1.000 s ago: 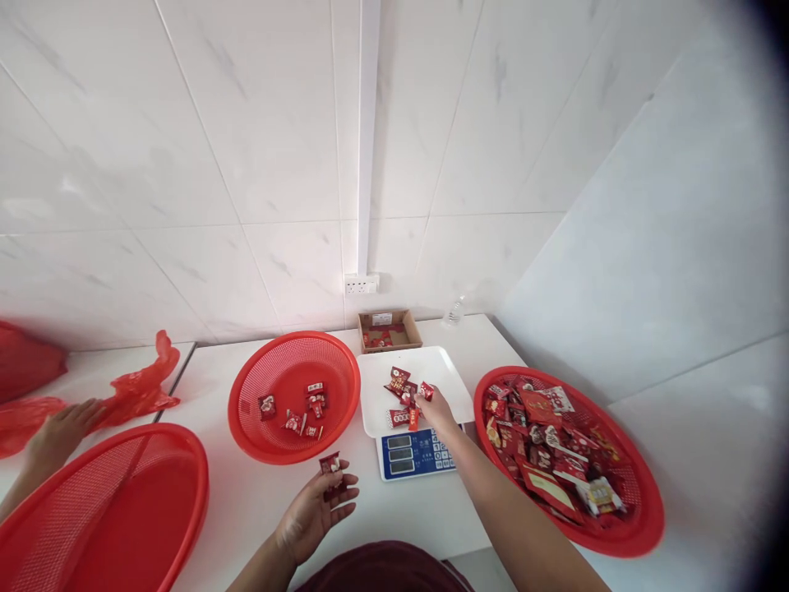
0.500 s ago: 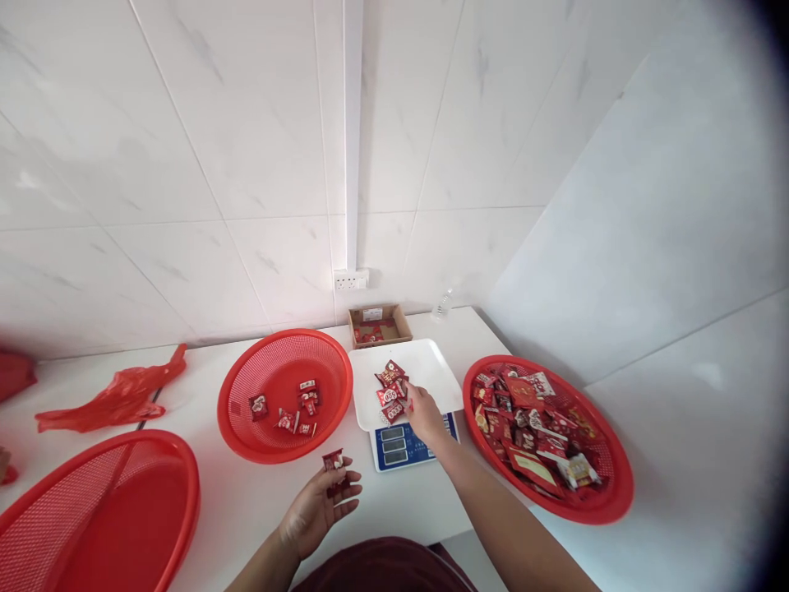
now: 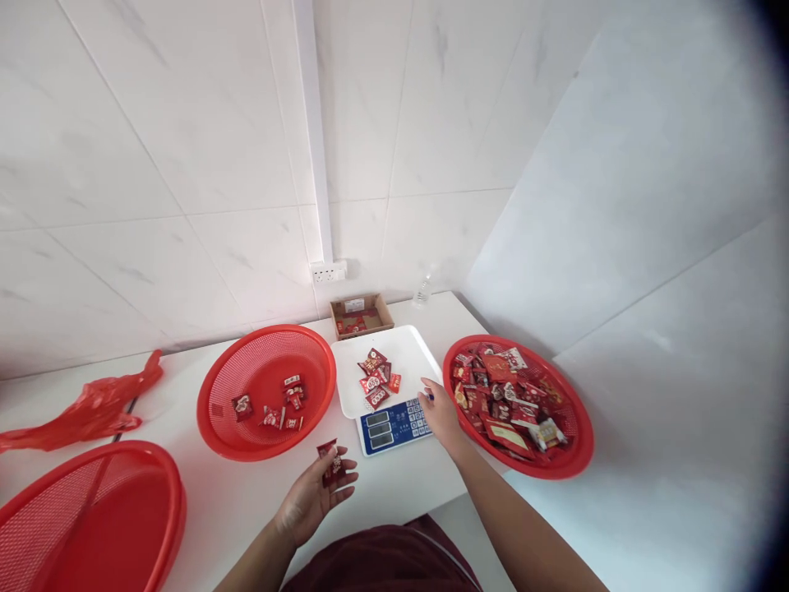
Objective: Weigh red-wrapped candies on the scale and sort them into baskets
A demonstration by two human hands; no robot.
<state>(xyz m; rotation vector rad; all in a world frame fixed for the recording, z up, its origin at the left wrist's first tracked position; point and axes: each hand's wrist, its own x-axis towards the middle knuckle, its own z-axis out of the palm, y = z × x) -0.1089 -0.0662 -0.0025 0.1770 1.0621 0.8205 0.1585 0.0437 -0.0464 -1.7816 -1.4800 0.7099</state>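
Note:
My left hand (image 3: 311, 497) holds a dark red wrapped candy (image 3: 331, 464) between thumb and fingers, in front of the scale. Over the right end of the keypad, my right hand (image 3: 440, 415) hangs with its fingers apart and nothing in them. The digital scale (image 3: 398, 427) carries a white tray (image 3: 351, 362), where several red candy packets (image 3: 374, 382) lie in a loose cluster. Just right of that hand stands a red basket (image 3: 583, 460) full of mixed red packets (image 3: 505, 395).
Several packets lie in a red mesh basket (image 3: 213, 440) left of the scale. Another red basket (image 3: 176, 493) stands at the lower left, near a crumpled red plastic bag (image 3: 117, 403). A cardboard box (image 3: 370, 329) and a clear plastic object (image 3: 422, 289) sit by the wall.
My right hand has drawn back from the packets on the tray toward the right, leaving one more red packet visible there. My left hand keeps its candy. The camera view has shifted.

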